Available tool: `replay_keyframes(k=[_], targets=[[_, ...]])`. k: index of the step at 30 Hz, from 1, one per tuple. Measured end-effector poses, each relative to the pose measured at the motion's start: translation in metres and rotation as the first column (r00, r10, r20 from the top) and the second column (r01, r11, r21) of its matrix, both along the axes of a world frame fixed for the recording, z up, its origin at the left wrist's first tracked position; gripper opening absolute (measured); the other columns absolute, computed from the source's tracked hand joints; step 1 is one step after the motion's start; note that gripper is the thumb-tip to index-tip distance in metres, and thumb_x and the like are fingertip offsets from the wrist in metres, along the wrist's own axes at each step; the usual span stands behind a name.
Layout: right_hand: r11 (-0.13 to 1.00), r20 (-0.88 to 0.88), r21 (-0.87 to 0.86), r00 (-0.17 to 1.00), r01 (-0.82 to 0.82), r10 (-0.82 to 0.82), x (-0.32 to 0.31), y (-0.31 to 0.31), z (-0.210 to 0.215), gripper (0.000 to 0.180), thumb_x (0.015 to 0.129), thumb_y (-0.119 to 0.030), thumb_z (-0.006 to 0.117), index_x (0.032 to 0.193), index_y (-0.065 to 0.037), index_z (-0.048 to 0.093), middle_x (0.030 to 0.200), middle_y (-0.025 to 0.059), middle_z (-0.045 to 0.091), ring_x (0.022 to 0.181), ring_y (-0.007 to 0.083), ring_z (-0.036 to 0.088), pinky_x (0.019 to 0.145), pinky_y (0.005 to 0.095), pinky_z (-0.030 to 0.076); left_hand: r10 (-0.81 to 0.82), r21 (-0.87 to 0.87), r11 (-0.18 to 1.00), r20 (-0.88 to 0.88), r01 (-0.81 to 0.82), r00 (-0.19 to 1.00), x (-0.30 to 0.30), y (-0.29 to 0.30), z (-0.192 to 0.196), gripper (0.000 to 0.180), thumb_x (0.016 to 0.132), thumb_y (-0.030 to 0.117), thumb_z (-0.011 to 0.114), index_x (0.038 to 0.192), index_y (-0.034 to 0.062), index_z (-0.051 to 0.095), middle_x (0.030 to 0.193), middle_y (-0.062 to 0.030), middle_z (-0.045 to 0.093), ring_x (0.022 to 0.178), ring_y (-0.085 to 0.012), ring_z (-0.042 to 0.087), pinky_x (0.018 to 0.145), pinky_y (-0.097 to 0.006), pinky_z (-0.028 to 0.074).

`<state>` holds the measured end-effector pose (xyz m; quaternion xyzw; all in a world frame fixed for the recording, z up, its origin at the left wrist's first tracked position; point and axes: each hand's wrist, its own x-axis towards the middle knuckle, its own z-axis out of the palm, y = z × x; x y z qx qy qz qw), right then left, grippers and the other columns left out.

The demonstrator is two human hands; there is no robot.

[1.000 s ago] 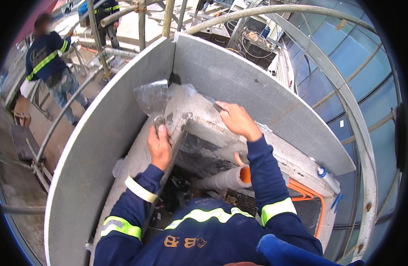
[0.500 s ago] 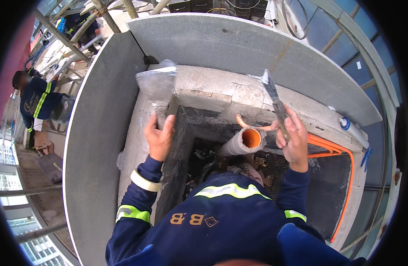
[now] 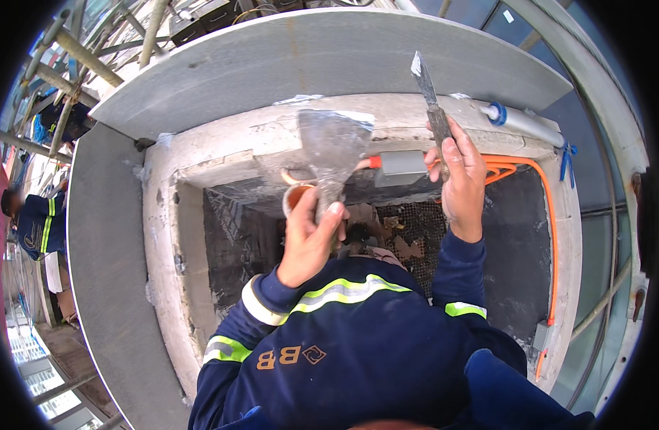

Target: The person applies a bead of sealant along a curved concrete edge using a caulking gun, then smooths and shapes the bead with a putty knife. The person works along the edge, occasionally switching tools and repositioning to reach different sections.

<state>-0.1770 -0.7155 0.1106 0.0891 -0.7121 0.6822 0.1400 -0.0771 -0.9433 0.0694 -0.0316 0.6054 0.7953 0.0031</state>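
Note:
My left hand (image 3: 311,240) is closed round the handle of a wide scraper (image 3: 335,142), blade pointing up. White paste lies along the blade's top edge. In my closed right hand (image 3: 462,175) is a narrow putty knife (image 3: 428,89), held upright with white paste on its tip. Both tools are apart from each other, over the far side of a concrete-rimmed pit. An upright pipe (image 3: 298,199) with an orange inside is partly hidden behind my left hand. White smears mark the seam between the concrete ledge (image 3: 258,122) and the grey panel (image 3: 272,64).
A sealant tube (image 3: 526,127) with blue ends lies on the far right ledge. Orange conduit (image 3: 553,244) runs along the right wall, and a grey box (image 3: 403,168) sits on the far wall. Beyond the left panel (image 3: 118,265) are scaffold poles (image 3: 86,54) and a co-worker (image 3: 39,222).
The view has shifted toward the right ledge. My left hand has brought the wide scraper rightward, nearer the putty knife. My right hand has lifted the putty knife away from the ledge seam.

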Motion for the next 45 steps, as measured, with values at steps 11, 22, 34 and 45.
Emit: replay_keyframes(k=[11, 22, 34, 45], targets=[[0.713, -0.106, 0.699, 0.994, 0.063, 0.016, -0.026, 0.119, -0.002, 0.031, 0.098, -0.013, 0.064, 0.123, 0.003, 0.070, 0.111, 0.0205, 0.074, 0.092, 0.0338, 0.072, 0.083, 0.0356, 0.055, -0.087, 0.218, 0.974, 0.119, 0.059, 0.989, -0.115, 0.117, -0.060, 0.022, 0.110, 0.024, 0.050, 0.104, 0.0022, 0.049, 0.089, -0.0072, 0.059, 0.063, -0.0136, 0.058, 0.048, -0.030, 0.048], [0.321, -0.262, 0.932, 0.924, 0.167, 0.278, -0.069, 0.094, -0.036, 0.021, 0.091, -0.018, 0.068, 0.107, -0.005, 0.073, 0.095, 0.0093, 0.066, 0.083, 0.0301, 0.069, 0.067, 0.0437, 0.055, -0.067, 0.206, 0.979, 0.300, 0.004, 0.951, -0.127, 0.137, -0.086, 0.023, 0.110, 0.025, 0.049, 0.104, 0.0032, 0.046, 0.084, -0.0064, 0.055, 0.058, -0.0130, 0.056, 0.044, -0.029, 0.045], [0.206, -0.185, 0.970, 0.937, 0.126, 0.296, -0.089, 0.070, -0.033, 0.008, 0.088, -0.010, 0.065, 0.086, -0.002, 0.067, 0.089, 0.0136, 0.063, 0.071, 0.0345, 0.070, 0.062, 0.0457, 0.055, -0.087, 0.244, 0.970, 0.287, 0.015, 0.954, -0.124, 0.134, -0.096, 0.021, 0.110, 0.025, 0.050, 0.110, 0.0039, 0.046, 0.088, -0.0066, 0.055, 0.061, -0.0132, 0.056, 0.045, -0.028, 0.044], [0.252, -0.302, 0.939, 0.914, 0.235, 0.272, -0.089, 0.045, -0.029, 0.013, 0.091, -0.015, 0.069, 0.096, -0.003, 0.069, 0.092, 0.0113, 0.063, 0.073, 0.0339, 0.069, 0.064, 0.0453, 0.054, -0.105, 0.255, 0.966, 0.231, 0.044, 0.967, -0.125, 0.135, -0.100, 0.022, 0.111, 0.025, 0.049, 0.108, 0.0034, 0.045, 0.086, -0.0065, 0.054, 0.059, -0.0131, 0.055, 0.044, -0.028, 0.044]])
